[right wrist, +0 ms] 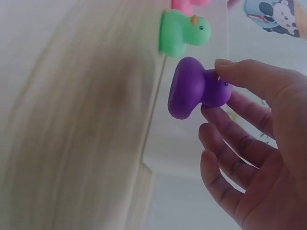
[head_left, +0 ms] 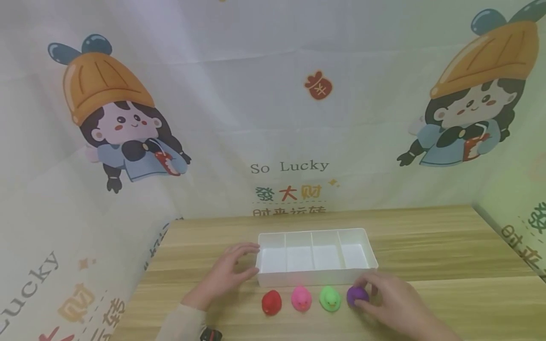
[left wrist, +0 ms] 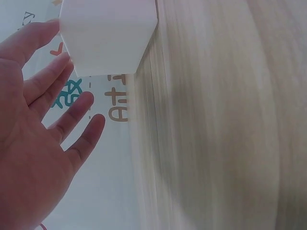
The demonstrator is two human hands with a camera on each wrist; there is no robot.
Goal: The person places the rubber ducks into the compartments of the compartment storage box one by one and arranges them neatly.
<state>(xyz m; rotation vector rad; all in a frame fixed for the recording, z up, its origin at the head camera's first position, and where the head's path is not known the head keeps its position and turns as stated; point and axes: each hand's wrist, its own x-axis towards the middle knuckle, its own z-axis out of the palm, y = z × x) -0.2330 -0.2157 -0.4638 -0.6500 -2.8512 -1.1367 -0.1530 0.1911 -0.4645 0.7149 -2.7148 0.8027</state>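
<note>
Purple all over but for a yellowish beak and dark eyes, the duck point(right wrist: 187, 91) is pinched at its head by the right hand point(head_left: 396, 300). Its body is tilted and held a little above the table point(head_left: 448, 265), at the right end of a row of ducks. The thumb is pressed to one side of the head and a fingertip to the other; the remaining fingers are loosely bent and spread apart below.

Next in the row, just beside it, the green duck point(head_left: 330, 299) is seated on the table, followed to its left by the pink duck point(head_left: 301, 298) and the red duck point(head_left: 271, 303), all set slightly apart.

Behind the row, the white tray point(head_left: 317, 278) is placed lengthwise and is divided into four compartments. Its left end is met by the thumb and foremost fingertips of the left hand point(head_left: 226, 270), whose fingers are relaxed and well parted; nothing is gripped by it. The left wrist is covered by a pale sleeve point(head_left: 183, 322).

Beyond, the wood-grained table is backed by a pale cloth point(head_left: 239, 94), printed with two cartoon figures in orange hats, a red pouch and the words "So Lucky".
</note>
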